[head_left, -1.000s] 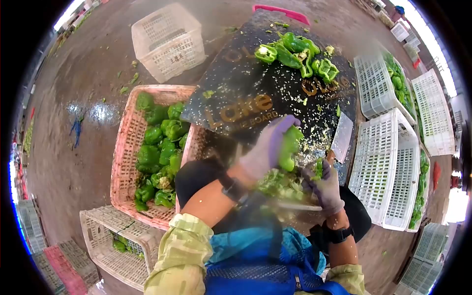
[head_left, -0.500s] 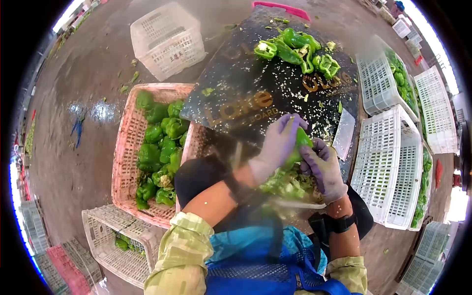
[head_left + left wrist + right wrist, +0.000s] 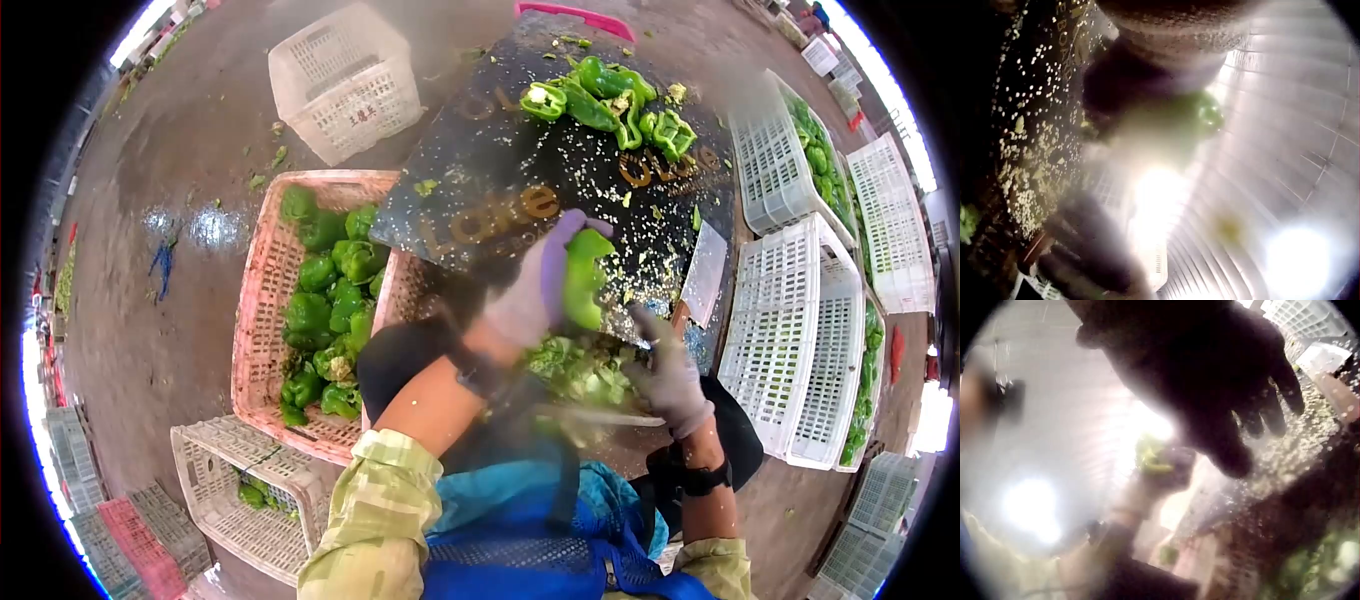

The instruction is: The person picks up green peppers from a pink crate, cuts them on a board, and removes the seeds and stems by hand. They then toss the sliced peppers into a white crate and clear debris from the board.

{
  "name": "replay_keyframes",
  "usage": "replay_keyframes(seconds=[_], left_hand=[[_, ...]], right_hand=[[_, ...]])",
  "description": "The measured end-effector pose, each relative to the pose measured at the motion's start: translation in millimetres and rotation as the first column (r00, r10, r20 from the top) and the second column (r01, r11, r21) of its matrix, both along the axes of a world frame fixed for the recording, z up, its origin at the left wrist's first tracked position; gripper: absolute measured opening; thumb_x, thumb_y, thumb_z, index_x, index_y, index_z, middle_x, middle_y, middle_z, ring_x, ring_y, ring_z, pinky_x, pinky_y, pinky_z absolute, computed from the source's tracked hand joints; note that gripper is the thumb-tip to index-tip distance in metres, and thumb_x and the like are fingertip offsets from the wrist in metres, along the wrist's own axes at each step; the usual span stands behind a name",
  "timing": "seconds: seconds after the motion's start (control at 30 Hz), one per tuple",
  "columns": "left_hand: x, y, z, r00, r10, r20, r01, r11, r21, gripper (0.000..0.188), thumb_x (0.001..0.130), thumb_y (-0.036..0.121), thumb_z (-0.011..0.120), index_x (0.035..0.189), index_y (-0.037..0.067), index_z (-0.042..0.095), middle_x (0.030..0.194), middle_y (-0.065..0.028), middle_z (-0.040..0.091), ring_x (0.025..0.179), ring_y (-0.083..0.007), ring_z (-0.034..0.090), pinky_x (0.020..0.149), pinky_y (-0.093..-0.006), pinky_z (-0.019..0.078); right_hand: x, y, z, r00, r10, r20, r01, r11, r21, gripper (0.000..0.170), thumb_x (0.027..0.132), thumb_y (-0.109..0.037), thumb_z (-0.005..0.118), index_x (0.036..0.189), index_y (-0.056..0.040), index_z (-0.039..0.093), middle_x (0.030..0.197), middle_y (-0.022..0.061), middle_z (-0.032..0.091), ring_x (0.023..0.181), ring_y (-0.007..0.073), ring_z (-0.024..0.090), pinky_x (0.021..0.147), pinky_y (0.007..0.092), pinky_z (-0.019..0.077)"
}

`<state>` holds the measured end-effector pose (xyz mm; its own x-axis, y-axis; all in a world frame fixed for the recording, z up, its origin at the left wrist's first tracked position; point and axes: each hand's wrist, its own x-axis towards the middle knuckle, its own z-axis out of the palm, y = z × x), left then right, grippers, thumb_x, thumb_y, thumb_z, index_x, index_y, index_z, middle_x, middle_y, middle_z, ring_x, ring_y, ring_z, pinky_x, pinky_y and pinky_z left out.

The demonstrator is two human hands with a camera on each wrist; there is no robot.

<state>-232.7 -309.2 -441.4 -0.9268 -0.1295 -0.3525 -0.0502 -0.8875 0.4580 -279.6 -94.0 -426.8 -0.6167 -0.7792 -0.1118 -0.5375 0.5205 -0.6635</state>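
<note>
My gloved left hand (image 3: 527, 290) grips a piece of green bell pepper (image 3: 583, 280) above the near edge of the black cutting board (image 3: 480, 150). In the left wrist view the bell pepper (image 3: 1179, 122) appears blurred under that hand. My gloved right hand (image 3: 672, 378) holds nothing, its fingers apart, beside a heap of green pepper scraps (image 3: 580, 370) below the board. Near its fingertips lies a knife (image 3: 705, 272) on the board's right side, handle toward me. The right wrist view shows the right hand (image 3: 1210, 381) dark against the light, fingers spread. Cut peppers (image 3: 610, 105) lie at the board's far end.
A pink crate (image 3: 250, 310) of whole green peppers stands left of the board. White crates (image 3: 770, 330) line the right side, some with peppers. Another crate (image 3: 345, 100) sits on the wet floor at far left, and a tipped one (image 3: 225, 490) at near left.
Both hands met at the pepper half a second ago; now the right hand has drawn away down and right, its fingers opened and the green bit gone. The left hand still holds the pepper.
</note>
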Motion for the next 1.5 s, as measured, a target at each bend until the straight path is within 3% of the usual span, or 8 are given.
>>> replay_keyframes(seconds=[0.2,0.33,0.63,0.83,0.93,1.1,1.3,1.5], left_hand=[[3.8,9.6,6.2,0.993,-0.114,-0.02,0.116,0.989,0.089,0.03,0.094,0.035,0.047,0.102,0.008,0.059,0.079,-0.0009,0.054,0.069,-0.0112,0.053,0.056,-0.0269,0.045],[2.8,25.4,3.4,0.991,0.129,0.022,-0.091,0.802,-0.591,0.029,0.093,0.028,0.045,0.091,0.003,0.06,0.081,-0.0072,0.06,0.069,-0.0177,0.059,0.064,-0.0298,0.0478],[1.2,15.8,-6.2,0.962,0.248,0.118,-0.253,0.967,0.028,0.032,0.093,0.031,0.046,0.102,0.002,0.056,0.087,-0.0114,0.061,0.073,-0.0227,0.059,0.062,-0.0317,0.0491],[2.4,12.2,5.3,0.975,0.151,0.164,-0.156,0.987,0.022,0.034,0.093,0.036,0.048,0.105,0.005,0.057,0.093,-0.0086,0.061,0.072,-0.0217,0.058,0.059,-0.0321,0.0494],[5.0,16.3,-27.3,0.992,0.117,-0.049,-0.126,0.94,-0.318,0.035,0.093,0.037,0.048,0.104,0.005,0.057,0.092,-0.0095,0.061,0.073,-0.0224,0.058,0.062,-0.0333,0.0495],[-1.2,28.6,-11.3,0.954,0.158,0.254,-0.147,0.987,-0.062,0.035,0.093,0.034,0.048,0.1,0.001,0.057,0.089,-0.01,0.062,0.078,-0.0223,0.061,0.068,-0.0335,0.0491],[7.5,26.0,-31.4,0.961,0.268,0.063,-0.161,0.732,-0.662,0.036,0.092,0.032,0.047,0.102,-0.001,0.056,0.089,-0.0137,0.065,0.077,-0.0229,0.063,0.068,-0.0312,0.0498],[4.7,26.5,-11.4,0.94,0.195,0.28,-0.153,0.975,-0.163,0.038,0.093,0.033,0.044,0.104,-0.001,0.056,0.092,-0.0148,0.066,0.076,-0.0235,0.062,0.066,-0.0314,0.0496]], right_hand=[[5.9,-46.0,49.5,0.691,-0.12,0.713,0.447,0.845,-0.292,0.03,0.089,-0.012,0.062,0.116,-0.0024,0.054,0.084,-0.0012,0.058,0.062,0.0033,0.049,0.05,0.018,0.0366],[13.9,-61.4,36.4,0.76,-0.179,0.625,0.378,0.904,-0.202,0.02,0.087,-0.015,0.065,0.099,-0.0008,0.059,0.071,-0.0007,0.056,0.058,0.0035,0.047,0.049,0.0205,0.0375],[21.9,-44.6,11.6,0.852,-0.167,0.497,0.338,0.899,-0.278,0.012,0.086,-0.008,0.065,0.084,-0.0003,0.057,0.068,0.0039,0.058,0.056,0.008,0.058,0.047,0.022,0.0444],[16.0,-15.7,-15.6,0.981,0.165,-0.106,-0.173,0.982,-0.073,0.049,0.079,-0.003,0.062,0.126,-0.0019,0.047,0.107,0.0167,0.058,0.095,0.0269,0.06,0.075,0.0368,0.0517],[15.6,-33.9,32.6,0.775,-0.144,0.615,0.364,0.898,-0.248,0.047,0.09,-0.004,0.056,0.133,0.0001,0.038,0.107,0.0117,0.056,0.093,0.0162,0.057,0.072,0.0264,0.0528],[12.6,-50.2,20.5,0.888,-0.157,0.432,0.258,0.948,-0.185,0.022,0.088,-0.011,0.062,0.105,0.0012,0.057,0.082,0.0082,0.059,0.062,0.0128,0.056,0.052,0.0262,0.0458],[17.3,-56.5,7.1,0.995,-0.094,-0.023,0.086,0.967,-0.24,0.017,0.087,-0.013,0.063,0.095,0.0016,0.059,0.086,0.0144,0.06,0.067,0.0223,0.06,0.058,0.0314,0.0466],[13.1,-50.4,12.3,0.998,-0.014,-0.066,0.0,0.978,-0.211,0.016,0.083,-0.01,0.064,0.096,-0.002,0.06,0.083,0.0152,0.06,0.068,0.0288,0.06,0.059,0.035,0.0463]])
